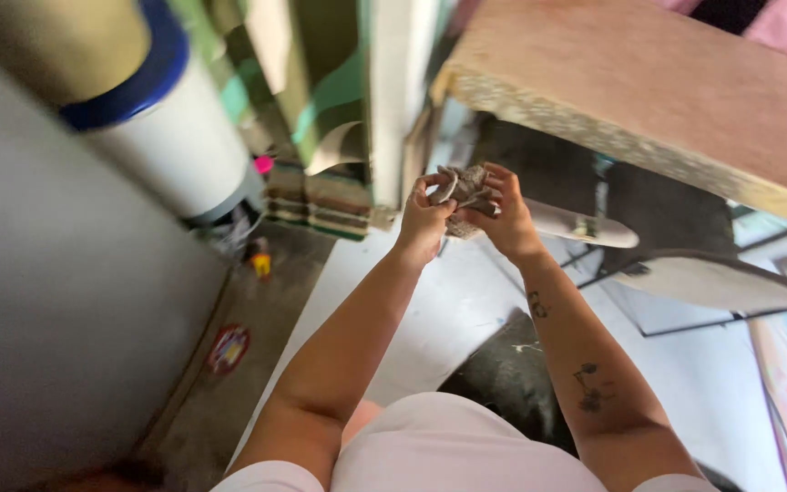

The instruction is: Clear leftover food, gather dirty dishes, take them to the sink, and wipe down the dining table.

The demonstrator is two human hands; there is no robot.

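Note:
Both my hands meet in front of me around a small crumpled grey-brown rag [466, 187]. My left hand [424, 219] grips its left side with curled fingers. My right hand [508, 214] pinches its right side, fingers folded over the top. The rag is bunched between the palms, and part of it is hidden by my fingers. Just behind my right hand lies a long white rounded object [585, 226].
A brown wooden tabletop [649, 91] juts out above right. At left stands a white drum with a blue rim [170, 118] beside a grey wall [56, 301]. A red round lid [229, 348] and a small yellow thing [260, 263] lie on the floor.

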